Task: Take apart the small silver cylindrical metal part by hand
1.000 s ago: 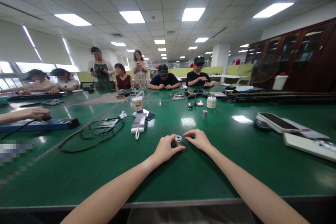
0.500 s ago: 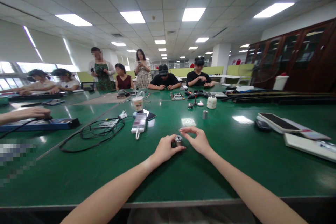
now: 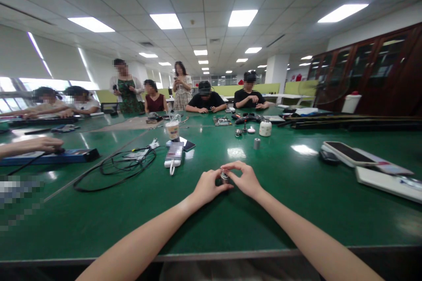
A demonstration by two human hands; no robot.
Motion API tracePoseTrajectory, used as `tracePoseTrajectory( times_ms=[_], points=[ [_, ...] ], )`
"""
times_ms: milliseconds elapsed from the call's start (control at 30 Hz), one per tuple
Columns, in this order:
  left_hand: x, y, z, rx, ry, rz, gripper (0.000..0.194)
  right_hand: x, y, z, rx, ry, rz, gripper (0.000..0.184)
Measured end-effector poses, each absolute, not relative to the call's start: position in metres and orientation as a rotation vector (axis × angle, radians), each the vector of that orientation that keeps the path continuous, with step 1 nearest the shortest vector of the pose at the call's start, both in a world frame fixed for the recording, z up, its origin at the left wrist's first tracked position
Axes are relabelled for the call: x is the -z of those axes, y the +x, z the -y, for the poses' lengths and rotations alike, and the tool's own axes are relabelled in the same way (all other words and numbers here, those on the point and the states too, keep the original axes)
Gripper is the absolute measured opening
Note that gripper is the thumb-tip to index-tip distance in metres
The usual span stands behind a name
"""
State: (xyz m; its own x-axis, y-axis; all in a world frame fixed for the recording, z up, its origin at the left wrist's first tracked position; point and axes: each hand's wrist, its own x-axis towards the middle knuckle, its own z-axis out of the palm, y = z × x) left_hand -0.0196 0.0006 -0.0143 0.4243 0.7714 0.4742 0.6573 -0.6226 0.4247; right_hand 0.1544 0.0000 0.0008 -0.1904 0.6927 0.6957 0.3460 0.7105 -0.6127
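Holding a metal cylinder (image 3: 225, 179) on the green desk (image 3: 204, 232) with the left hand (image 3: 206, 186), thumb on the near side and fingers curled behind. Standing upright between both hands, close to the near edge. Bent over its top with the right hand (image 3: 246, 180), thumb and fingers drawn narrow; cannot tell whether pinching any small part there. Can see farther off a grey cylinder (image 3: 256, 143), upright, well apart from the hands, and near it a white jar (image 3: 265, 128). To the left, can make out a lidded cup (image 3: 172, 131), a dark phone (image 3: 188, 145) and a loose black cable (image 3: 121, 164); far left, another person's hand (image 3: 49, 144) over a long blue bar (image 3: 79, 156). To the right, can spot a pale slab (image 3: 379, 181) lying beside a dark-screened phone (image 3: 349, 153).
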Motion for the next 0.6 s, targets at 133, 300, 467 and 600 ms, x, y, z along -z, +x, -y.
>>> tracePoseTrajectory(
  times_ms=[133, 300, 467, 600],
  points=[
    [0.0143, -0.0195, -0.0007, -0.972, 2.494, -1.254, 0.040, -0.0025, 0.1551, 0.0016, -0.377, -0.830, 1.820, 0.016],
    [0.0140, -0.0196, -0.0003, -0.971, 2.483, -1.262, 0.039, -0.0030, 0.1543, 0.0025, -0.405, -0.854, 1.830, 0.017],
    [0.0119, -0.0191, 0.0020, -0.968, 2.478, -1.248, 0.044, -0.0053, 0.1558, 0.0021, -0.454, -0.894, 1.731, 0.019],
    [0.0104, -0.0191, 0.0026, -0.963, 2.465, -1.226, 0.038, -0.0074, 0.1604, 0.0015, -0.461, -0.927, 1.657, 0.019]
  ],
)
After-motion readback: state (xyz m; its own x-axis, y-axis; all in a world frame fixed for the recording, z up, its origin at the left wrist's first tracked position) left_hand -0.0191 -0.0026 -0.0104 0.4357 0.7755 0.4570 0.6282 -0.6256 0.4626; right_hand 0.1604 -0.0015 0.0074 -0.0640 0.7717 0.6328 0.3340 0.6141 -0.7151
